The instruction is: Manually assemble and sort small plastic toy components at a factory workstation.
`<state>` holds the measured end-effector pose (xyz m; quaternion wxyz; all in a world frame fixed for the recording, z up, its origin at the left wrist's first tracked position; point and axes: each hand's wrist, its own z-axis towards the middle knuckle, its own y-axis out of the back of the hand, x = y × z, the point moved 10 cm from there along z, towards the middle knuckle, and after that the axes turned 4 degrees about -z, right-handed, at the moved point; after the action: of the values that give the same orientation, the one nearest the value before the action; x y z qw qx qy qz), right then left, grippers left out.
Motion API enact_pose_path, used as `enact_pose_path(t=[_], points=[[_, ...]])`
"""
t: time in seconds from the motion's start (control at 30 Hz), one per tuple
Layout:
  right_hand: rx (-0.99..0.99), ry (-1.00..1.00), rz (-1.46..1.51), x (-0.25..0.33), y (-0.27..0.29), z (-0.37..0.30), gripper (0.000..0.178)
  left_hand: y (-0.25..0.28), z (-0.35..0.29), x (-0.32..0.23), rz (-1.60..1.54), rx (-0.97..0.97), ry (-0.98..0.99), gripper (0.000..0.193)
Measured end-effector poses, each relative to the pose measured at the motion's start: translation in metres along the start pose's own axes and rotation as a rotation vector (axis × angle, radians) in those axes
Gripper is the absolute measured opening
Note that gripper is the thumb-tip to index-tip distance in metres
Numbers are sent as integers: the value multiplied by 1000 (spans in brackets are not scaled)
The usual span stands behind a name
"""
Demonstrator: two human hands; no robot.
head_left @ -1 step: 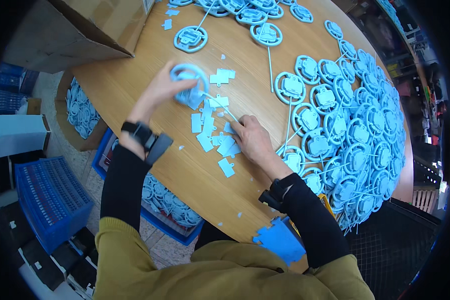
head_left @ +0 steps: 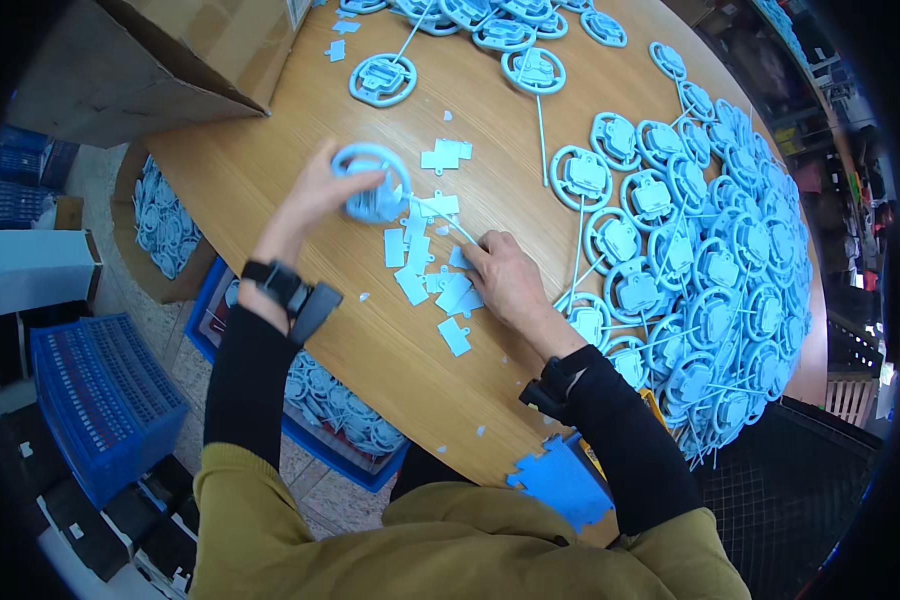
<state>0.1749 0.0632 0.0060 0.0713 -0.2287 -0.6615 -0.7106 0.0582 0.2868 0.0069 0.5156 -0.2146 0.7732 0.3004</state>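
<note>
My left hand (head_left: 320, 190) grips the rim of a light blue plastic wheel-shaped part (head_left: 378, 204), tilted above the table and slightly blurred. From that part a thin stem (head_left: 448, 219) slants down to my right hand (head_left: 510, 285), whose fingers are closed at its far end; the fingertips are partly hidden. Beneath and between the hands lie several small flat light blue tabs (head_left: 410, 285), some overlapping. To the right of my right hand spreads a large pile of similar wheel-shaped parts (head_left: 715, 262), many with long thin stems.
More wheel parts (head_left: 382, 80) lie at the table's far side. A cardboard box (head_left: 200, 60) stands at the far left corner. Below the table's left edge are a blue crate (head_left: 295, 425) of parts and a carton (head_left: 165, 225). A blue foam mat piece (head_left: 560, 485) lies at the near edge.
My left hand has shifted slightly left with the wheel part, whose tilt has changed a little. My right hand stays almost where it was.
</note>
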Motion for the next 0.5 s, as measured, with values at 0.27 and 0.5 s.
enact_pose_path(t=[0.27,0.5], points=[[-83,113,50,-4,9,-19,19,-16,-101,87,-674,-238,92,31],[-328,-311,576,-66,59,-59,15,-80,-106,44,-1147,-354,-62,36]])
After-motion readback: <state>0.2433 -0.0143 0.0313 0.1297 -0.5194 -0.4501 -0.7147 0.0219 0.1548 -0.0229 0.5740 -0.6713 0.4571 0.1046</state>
